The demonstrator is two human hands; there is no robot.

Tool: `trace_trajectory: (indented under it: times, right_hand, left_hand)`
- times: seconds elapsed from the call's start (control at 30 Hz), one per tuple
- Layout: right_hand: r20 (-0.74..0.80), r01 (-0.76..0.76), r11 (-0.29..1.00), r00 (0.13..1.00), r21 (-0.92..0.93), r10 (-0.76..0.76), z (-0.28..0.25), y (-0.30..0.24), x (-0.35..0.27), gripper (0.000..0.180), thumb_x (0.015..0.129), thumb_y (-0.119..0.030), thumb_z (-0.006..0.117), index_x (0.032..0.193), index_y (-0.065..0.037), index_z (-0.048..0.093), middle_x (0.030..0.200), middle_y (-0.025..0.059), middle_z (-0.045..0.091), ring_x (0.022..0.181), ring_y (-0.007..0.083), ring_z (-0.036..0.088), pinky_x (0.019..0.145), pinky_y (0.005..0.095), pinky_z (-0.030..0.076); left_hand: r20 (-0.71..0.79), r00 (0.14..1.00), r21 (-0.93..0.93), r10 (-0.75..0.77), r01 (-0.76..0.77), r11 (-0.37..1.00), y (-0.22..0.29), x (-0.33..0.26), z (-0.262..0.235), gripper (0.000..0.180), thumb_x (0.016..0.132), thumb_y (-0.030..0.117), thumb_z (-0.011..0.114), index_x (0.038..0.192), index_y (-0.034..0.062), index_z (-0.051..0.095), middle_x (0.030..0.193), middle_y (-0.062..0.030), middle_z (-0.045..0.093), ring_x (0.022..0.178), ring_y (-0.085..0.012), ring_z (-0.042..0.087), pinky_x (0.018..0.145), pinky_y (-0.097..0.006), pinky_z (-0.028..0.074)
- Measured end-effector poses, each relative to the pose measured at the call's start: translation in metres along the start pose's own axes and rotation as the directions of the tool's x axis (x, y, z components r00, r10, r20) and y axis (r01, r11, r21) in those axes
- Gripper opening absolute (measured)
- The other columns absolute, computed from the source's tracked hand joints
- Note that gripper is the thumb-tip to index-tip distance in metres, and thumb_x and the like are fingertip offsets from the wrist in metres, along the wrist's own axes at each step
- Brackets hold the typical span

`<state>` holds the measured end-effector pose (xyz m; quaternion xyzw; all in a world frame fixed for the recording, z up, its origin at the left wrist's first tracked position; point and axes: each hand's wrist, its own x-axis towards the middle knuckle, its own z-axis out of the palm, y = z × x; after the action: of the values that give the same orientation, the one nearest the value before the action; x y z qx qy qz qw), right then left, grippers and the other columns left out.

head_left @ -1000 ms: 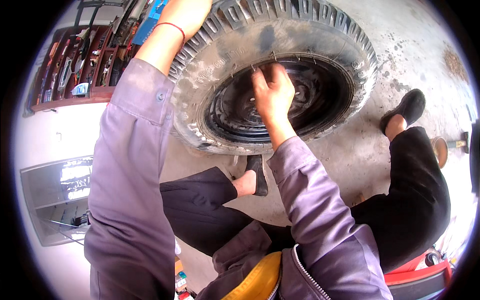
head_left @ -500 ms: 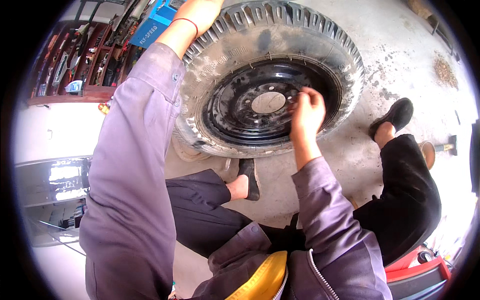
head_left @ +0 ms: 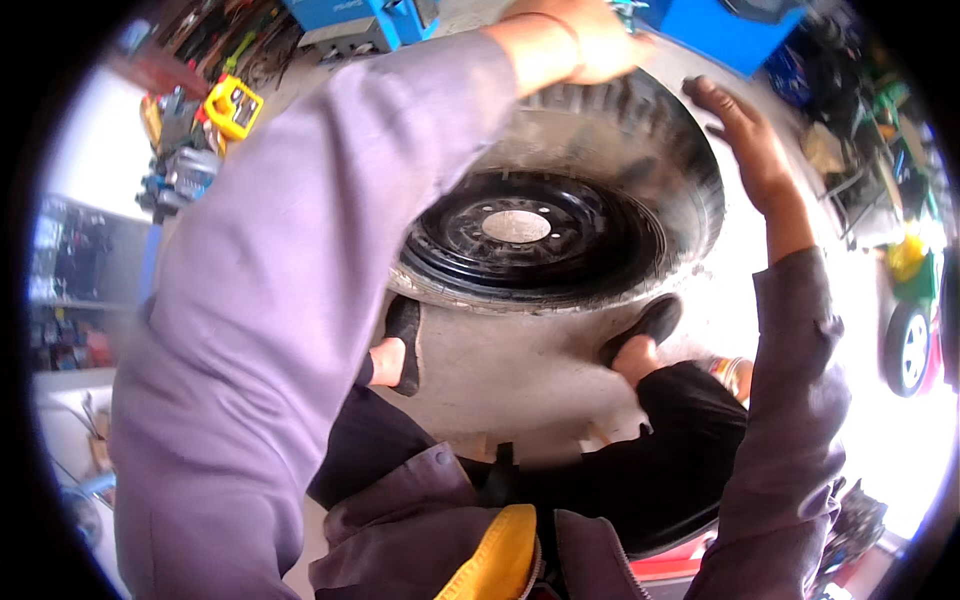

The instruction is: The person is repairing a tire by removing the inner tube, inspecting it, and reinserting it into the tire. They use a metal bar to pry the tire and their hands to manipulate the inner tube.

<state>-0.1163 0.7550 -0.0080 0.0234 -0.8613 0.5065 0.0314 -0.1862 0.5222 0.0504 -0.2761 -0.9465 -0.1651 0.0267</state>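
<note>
A large tyre with chunky tread and dusty sidewalls stands tilted in front of me, a black steel wheel rim set inside it. My left hand is at the tyre's far upper edge, touching or just above the tread; it is blurred and its fingers are mostly hidden. Beyond the tyre's right side is my right hand, raised, empty, with fingers stretched out and darkened at the tips. My left sleeve covers the tyre's left part.
My shoes flank the tyre's near edge. A blue machine stands at the far left, near a yellow case. Another blue cabinet is at the back right. A small wheel sits far right; a round tin lies by my right leg.
My left hand has swung right along the tyre's top. My right hand has left the rim's centre and moved up and right, outside the tyre. The view has shifted too.
</note>
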Motion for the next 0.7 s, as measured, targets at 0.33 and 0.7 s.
trace_trajectory:
  times: [0.33,0.7]
  right_hand:
    - [-0.162,-0.318,0.941,0.929,0.116,0.333,0.029,0.005,0.019,0.076,0.093,-0.058,0.057,0.135,0.005,0.053,0.137,0.0138,0.056,0.121,0.0208,0.055,0.105,0.0302,0.038]
    - [-0.215,-0.482,0.760,0.764,0.436,0.608,0.024,0.040,0.000,0.064,0.096,-0.056,0.048,0.125,-0.001,0.060,0.115,0.0130,0.066,0.099,0.0247,0.065,0.087,0.0366,0.053]
  left_hand:
    - [-0.663,0.560,-0.623,-0.496,-0.046,0.781,-0.069,-0.099,0.079,0.028,0.091,0.023,0.055,0.074,0.0006,0.058,0.069,-0.0180,0.060,0.072,-0.0319,0.059,0.070,-0.043,0.047]
    - [0.412,0.886,-0.765,-0.210,0.462,0.448,-0.023,-0.124,0.260,0.032,0.088,0.030,0.058,0.102,0.0018,0.065,0.093,-0.0205,0.070,0.092,-0.0390,0.066,0.084,-0.046,0.051]
